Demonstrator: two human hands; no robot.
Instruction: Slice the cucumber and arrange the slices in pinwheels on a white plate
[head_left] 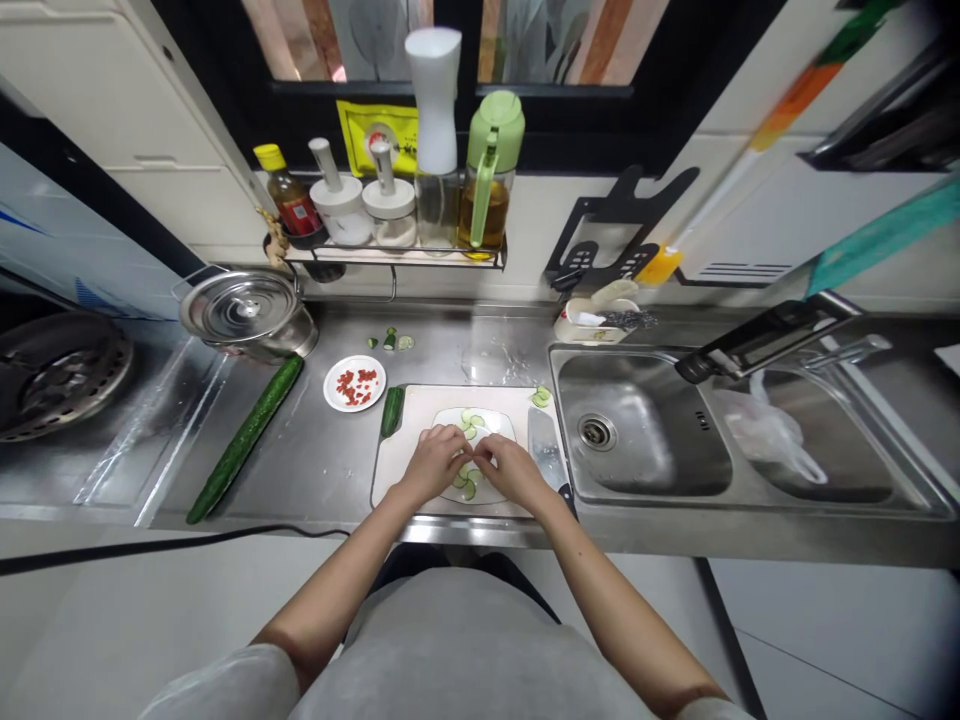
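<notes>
Both hands met over a white plate (501,425) on the cutting board (420,405), the left hand (433,462) and right hand (507,468) pinching fingertips together at the cucumber slices (469,424), which fanned away toward 12 o'clock. Whether either grip actually pinched a slice could not be made out; knuckles hid the nearest pieces. A knife (546,452) lay at 3 o'clock, a cucumber half (391,411) at 10 o'clock, a whole cucumber (246,438) farther left on the bench (322,465).
</notes>
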